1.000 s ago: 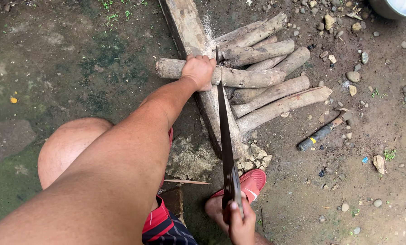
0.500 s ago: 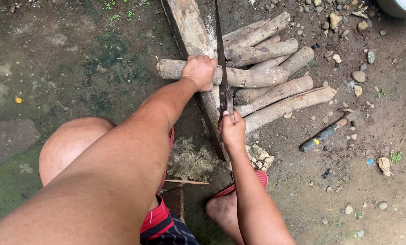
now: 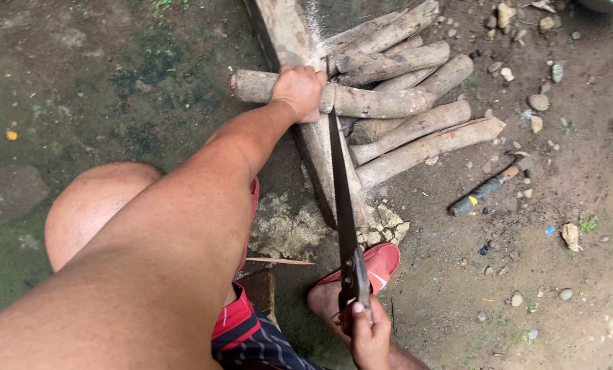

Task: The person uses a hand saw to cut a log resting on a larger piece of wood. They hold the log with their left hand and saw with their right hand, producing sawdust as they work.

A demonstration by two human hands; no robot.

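The saw (image 3: pixel 342 199) has been drawn back toward the near side since half a second ago, when the right hand (image 3: pixel 369 336) was pushed far forward near the log (image 3: pixel 361 101). Now that hand's grip is wrapped tight around the handle, low by the red sandal (image 3: pixel 375 264). The left hand (image 3: pixel 299 91) stays clamped over the log, pinning it across the plank (image 3: pixel 286 34). A full stroke seems done. Cut branches (image 3: pixel 416 130) crowd the right; bare ground (image 3: pixel 80 82) lies open left.

Outdoor yard, rural home prob.: bare dirt ground (image 3: pixel 580 288) w/ pebbles, mossy patches, cut logs (image 3: pixel 416 127).
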